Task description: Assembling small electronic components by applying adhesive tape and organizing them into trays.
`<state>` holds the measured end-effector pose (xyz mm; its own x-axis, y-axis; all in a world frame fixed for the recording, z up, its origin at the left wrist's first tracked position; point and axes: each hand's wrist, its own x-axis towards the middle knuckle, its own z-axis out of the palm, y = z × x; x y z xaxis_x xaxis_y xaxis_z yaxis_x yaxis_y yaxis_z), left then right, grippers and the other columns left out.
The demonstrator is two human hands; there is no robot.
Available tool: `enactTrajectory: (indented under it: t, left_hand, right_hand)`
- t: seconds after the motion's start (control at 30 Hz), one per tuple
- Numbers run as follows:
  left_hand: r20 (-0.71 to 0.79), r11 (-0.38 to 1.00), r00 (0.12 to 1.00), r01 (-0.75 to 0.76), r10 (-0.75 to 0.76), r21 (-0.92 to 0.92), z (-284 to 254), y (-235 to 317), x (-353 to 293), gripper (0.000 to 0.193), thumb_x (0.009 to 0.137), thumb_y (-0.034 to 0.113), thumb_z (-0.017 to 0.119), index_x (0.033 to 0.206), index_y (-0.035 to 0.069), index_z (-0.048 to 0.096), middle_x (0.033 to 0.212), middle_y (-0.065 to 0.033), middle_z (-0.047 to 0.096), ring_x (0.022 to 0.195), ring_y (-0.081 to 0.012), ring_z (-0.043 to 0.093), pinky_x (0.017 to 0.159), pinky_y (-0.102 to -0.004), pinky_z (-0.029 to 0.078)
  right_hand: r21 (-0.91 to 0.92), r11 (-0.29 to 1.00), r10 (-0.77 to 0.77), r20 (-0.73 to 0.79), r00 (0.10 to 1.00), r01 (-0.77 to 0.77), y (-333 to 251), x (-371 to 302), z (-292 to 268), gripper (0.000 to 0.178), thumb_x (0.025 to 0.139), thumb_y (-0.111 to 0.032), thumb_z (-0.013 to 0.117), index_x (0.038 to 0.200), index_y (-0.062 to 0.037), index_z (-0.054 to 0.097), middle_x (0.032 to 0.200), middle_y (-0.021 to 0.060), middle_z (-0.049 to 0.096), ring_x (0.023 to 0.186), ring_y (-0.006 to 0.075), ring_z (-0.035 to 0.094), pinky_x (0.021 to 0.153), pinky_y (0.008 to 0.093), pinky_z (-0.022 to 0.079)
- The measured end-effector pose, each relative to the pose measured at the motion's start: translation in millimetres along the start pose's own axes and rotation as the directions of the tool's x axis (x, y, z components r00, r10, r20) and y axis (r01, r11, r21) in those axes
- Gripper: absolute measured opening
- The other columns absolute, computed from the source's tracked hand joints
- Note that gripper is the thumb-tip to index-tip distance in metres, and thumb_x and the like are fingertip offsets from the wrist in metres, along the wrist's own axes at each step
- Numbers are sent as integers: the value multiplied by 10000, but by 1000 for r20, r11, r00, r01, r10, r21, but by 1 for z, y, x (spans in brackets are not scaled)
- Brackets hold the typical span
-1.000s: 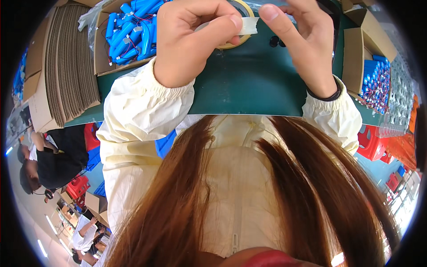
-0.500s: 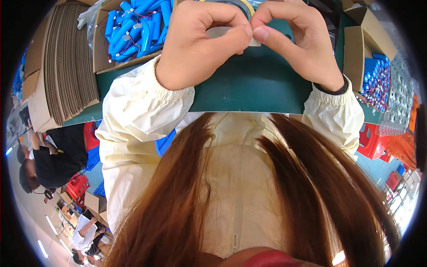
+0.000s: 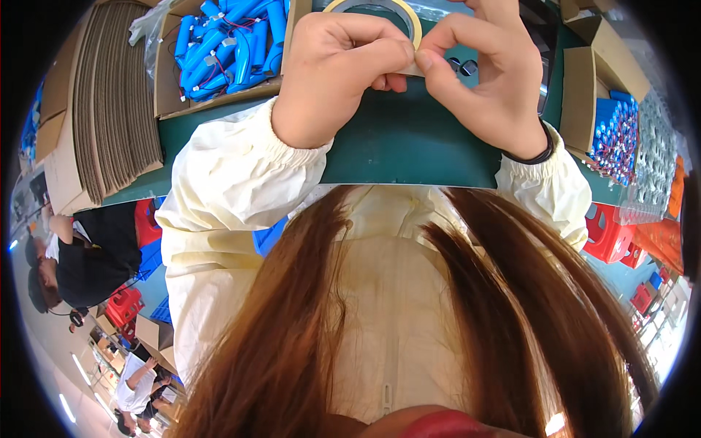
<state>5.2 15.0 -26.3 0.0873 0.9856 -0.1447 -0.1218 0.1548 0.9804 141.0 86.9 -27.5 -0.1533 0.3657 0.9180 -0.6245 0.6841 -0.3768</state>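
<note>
My left hand (image 3: pixel 332 77) and my right hand (image 3: pixel 491 80) meet above the far part of the green table (image 3: pixel 409 150). Between them is a small pale strip (image 3: pixel 414 71), pinched by thumb and forefinger on each side. Most of it is hidden by my fingers, so its kind cannot be made out. The left hand's other fingers curl under. On the right, the remaining fingers are raised. Just behind the hands lies a roll of pale yellow tape (image 3: pixel 399 6). Small dark round pieces (image 3: pixel 467 68) show through the loop of my right thumb and forefinger.
At the left stands a cardboard box (image 3: pixel 171 111) of blue battery packs with wires, beside a stack of cardboard sheets (image 3: pixel 117 95). On the right are an open carton (image 3: pixel 579 98), several blue batteries (image 3: pixel 613 139) and clear plastic trays (image 3: pixel 655 146). Other people (image 3: pixel 102 252) are off left.
Both hands have shifted slightly, the left one to the right and down. The white piece seen inside the left hand's loop is now mostly covered, and more of the tape roll shows.
</note>
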Motion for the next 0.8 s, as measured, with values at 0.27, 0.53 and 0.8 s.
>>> enactTrajectory:
  t: [0.27,0.53,0.8]
  left_hand:
    - [-30,995,999,-48,46,-84,3,-5,1,156,751,100,558,669,-10,634,598,-50,580,553,-83,524,529,-201,404]
    - [-42,970,995,-99,92,-220,3,6,-2,166,763,115,552,683,-8,629,620,-64,594,574,-92,529,549,-209,400]
    - [-48,982,990,-137,132,-131,4,12,-6,169,799,140,563,739,-4,629,657,-53,601,595,-86,530,561,-204,400]
  right_hand:
    - [-816,577,459,277,844,-46,-47,22,9,66,602,10,605,597,-22,547,1417,276,216,1149,344,399,890,363,375]
    - [-787,557,522,84,849,-265,-50,25,10,77,700,-126,664,696,-62,622,1405,266,260,1018,296,446,836,356,376]
    - [-678,576,593,-36,804,-455,-51,30,10,69,703,-125,660,704,-66,623,1414,263,244,1047,296,427,858,365,365]
